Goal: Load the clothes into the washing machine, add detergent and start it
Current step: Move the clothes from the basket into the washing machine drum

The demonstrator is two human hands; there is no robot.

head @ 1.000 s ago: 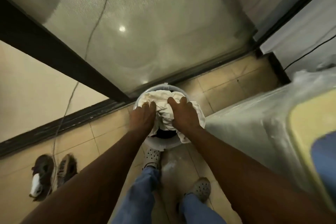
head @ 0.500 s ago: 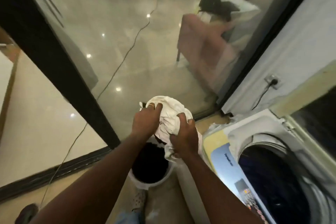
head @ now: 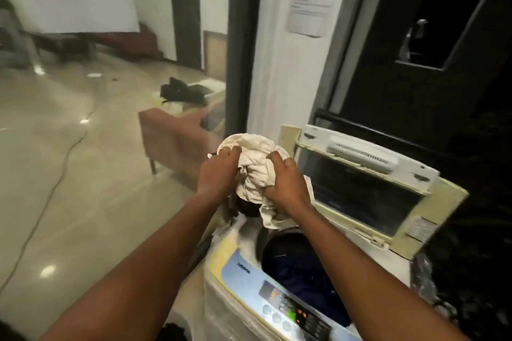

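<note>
Scene: a person lifts one bundle of pale clothes (head: 257,174) above the left rear edge of a top-loading washing machine (head: 221,266), its lid (head: 368,183) raised.
Left hand (head: 217,171): curled tight on the bundle's left side.
Right hand (head: 285,181): clenched on its right side, cloth bunched under the fingers (head: 274,159).
Clothes: held in the air, not yet over the middle of the drum (head: 293,266); a dark item seems to hang beneath, though blur makes that uncertain.
Drum: dark fabric already lies inside.
Risk: the trailing hem may snag the rim or drape over the control panel (head: 293,310) if released early; a loose piece could drop to the floor (head: 69,174).
Count: two hands, one bundle, one machine, one raised lid.
Detergent: none in view.
</note>
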